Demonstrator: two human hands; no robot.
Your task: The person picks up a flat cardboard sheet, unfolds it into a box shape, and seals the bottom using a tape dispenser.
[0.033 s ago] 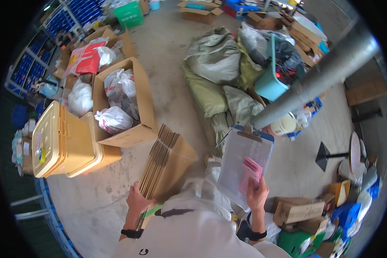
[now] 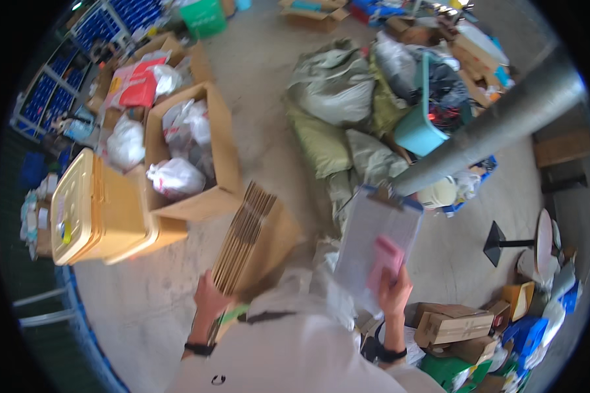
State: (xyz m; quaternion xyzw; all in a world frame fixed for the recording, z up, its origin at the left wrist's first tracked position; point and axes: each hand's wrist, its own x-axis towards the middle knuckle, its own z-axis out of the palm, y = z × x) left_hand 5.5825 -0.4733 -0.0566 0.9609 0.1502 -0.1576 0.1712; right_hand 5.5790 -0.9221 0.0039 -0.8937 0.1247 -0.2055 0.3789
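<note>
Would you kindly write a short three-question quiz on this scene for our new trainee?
1. What colour is the small item in the right hand, over the clipboard: (a) green, (b) pink or (c) black?
2. True or false: the right hand grips the flattened cardboard.
3. Fill in the blank: the open carton beside the yellow bins contains white plastic ____.

Key: 1. (b). 2. False; the left hand grips it. 3. Bags.

Pink bundle, clipboard blurred; green box cut off above.
</note>
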